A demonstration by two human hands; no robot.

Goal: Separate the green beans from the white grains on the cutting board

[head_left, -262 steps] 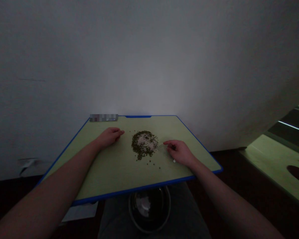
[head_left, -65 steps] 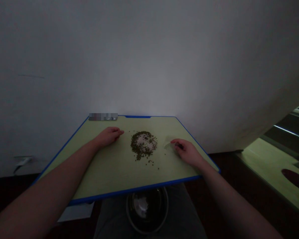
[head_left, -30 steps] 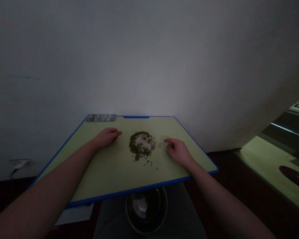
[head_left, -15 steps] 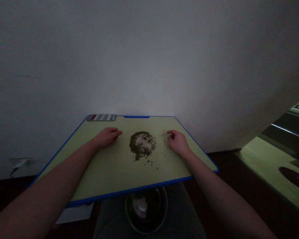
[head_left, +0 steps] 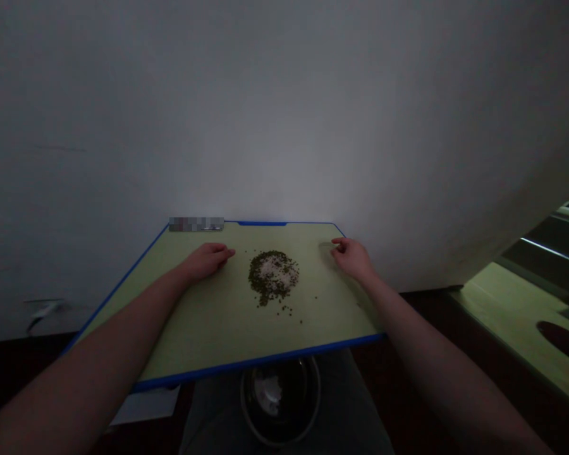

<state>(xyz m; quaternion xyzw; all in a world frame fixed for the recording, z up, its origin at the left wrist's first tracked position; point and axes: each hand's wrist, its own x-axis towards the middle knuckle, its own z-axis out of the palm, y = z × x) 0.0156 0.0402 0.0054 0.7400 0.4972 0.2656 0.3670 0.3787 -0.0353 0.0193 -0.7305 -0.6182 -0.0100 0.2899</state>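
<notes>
A pile of small green beans mixed with white grains (head_left: 274,274) lies on a pale yellow board (head_left: 208,335) with a blue rim, a few beans scattered around it. To the left of the pile, my left hand (head_left: 209,259) rests on the board, its fingers drawn together with nothing visible in them. On the right, my right hand (head_left: 353,256) pinches a small clear dish (head_left: 325,245) by its edge, just above the board. The dish is see-through and faint, so its exact shape and contents are hard to make out.
A phone (head_left: 196,224), its screen blurred out, lies at the board's far left corner. Below the near edge a metal bowl (head_left: 284,439) sits between my legs. A wall (head_left: 284,126) stands behind the board. A pale surface with a dark red object (head_left: 564,341) is at far right.
My right hand has moved right and slightly up with the clear dish, away from the pile. My left hand and the pile stay in place; the view has shifted slightly.
</notes>
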